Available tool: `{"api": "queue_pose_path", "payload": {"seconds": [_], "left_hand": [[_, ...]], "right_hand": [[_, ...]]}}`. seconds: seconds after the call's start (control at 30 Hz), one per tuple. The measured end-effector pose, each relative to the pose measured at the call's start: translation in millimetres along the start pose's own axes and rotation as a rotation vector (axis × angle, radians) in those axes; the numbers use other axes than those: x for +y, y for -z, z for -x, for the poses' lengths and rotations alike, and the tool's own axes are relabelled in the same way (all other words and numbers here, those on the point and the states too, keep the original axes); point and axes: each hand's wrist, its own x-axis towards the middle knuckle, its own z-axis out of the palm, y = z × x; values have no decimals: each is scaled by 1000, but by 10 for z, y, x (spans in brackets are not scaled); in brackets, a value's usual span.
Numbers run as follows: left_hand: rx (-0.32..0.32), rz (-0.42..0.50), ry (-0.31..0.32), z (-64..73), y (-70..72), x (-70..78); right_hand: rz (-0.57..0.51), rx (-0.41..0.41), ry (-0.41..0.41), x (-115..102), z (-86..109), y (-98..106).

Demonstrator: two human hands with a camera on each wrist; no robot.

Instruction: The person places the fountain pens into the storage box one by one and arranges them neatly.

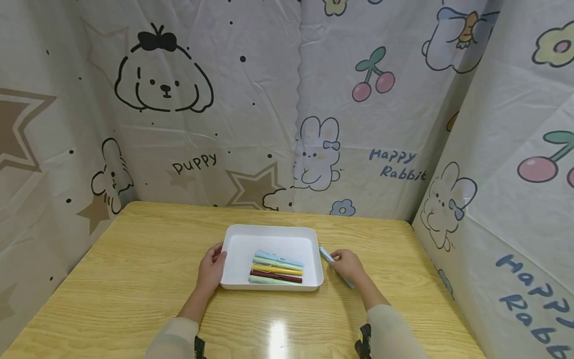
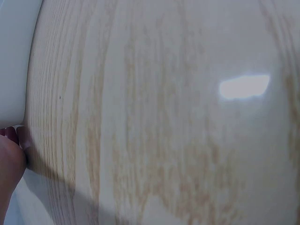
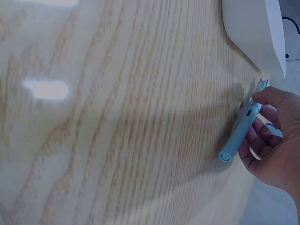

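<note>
A white rectangular tray (image 1: 235, 249) lies on the table, with my left hand (image 1: 211, 269) holding its left side. In the left wrist view only a bit of that hand (image 2: 10, 159) shows, beside the tray's corner (image 2: 16, 61). To the right of the tray, my right hand (image 1: 351, 267) pinches a light blue pen (image 1: 326, 254) between thumb and fingers. The right wrist view has this pen (image 3: 240, 132) slanting close above or on the table, its clip end near the tray. Inside the tray lie several pens: blue, green, a yellow one (image 1: 278, 269) and a dark red one (image 1: 276, 276).
The wood-grain table (image 1: 148, 249) reaches back to a printed cloth (image 1: 255, 124) hung behind it. More cloth (image 1: 506, 209) closes in the right side, and another stretch stands at the left. A bright light reflection falls on the table's front part.
</note>
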Motion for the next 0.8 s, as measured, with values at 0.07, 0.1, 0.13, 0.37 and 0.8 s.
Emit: {"api": "queue_pose_path", "payload": {"seconds": [0.07,0.1,0.13,0.37,0.8], "left_hand": [[1,0,0,-1,2,-2],[2,-3,-5,-1,3,-4],[4,-3,-5,-1,5,-3],[-1,-6,-2,3,7,-2],[6,-4,-16,-2,7,-19]], "right_hand": [[4,4,2,-6,8,34],[8,5,3,-11,11,51],[14,9,3,-16,13,67],[29,15,20,-81,31,169],[68,10,34,-163,-16,297]]}}
